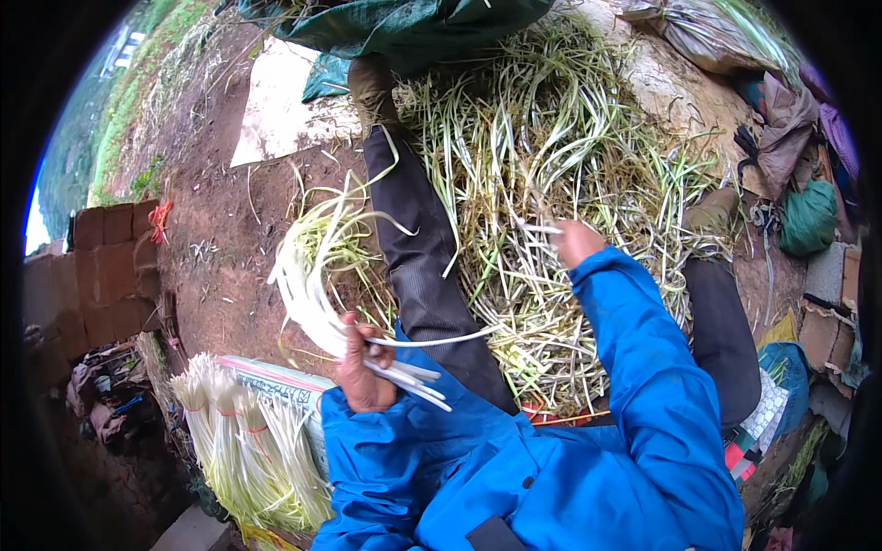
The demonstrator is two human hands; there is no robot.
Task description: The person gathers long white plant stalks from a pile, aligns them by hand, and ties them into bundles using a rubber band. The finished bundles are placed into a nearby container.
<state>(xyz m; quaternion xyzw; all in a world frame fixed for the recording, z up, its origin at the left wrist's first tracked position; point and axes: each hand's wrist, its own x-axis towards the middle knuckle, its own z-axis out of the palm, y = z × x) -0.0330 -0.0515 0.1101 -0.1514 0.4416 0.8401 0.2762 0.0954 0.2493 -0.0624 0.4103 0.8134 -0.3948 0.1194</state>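
My left hand (pixel 365 368) is closed around a bunch of long white stalks with pale yellow-green leaves (pixel 310 282), perhaps blanched garlic chives. The cut-looking white ends stick out below my fist, and the leaves curl away toward the bare ground. One stalk bends out to the right, across my trouser leg. Over the large heap of loose leaves and stalks (pixel 551 289) between my legs, my right hand (pixel 580 243) pinches a few thin, pale strands. Motion blur and the hand itself partly hide what its fingers hold.
Bundles of white stalks tied with red bands (pixel 248 448) lie at my left on a printed sack (pixel 275 377). A green sheet (pixel 413 27) spans the far side. Brown blocks (pixel 103 268) stand left; bags, including a green one (pixel 809 219), crowd the right edge.
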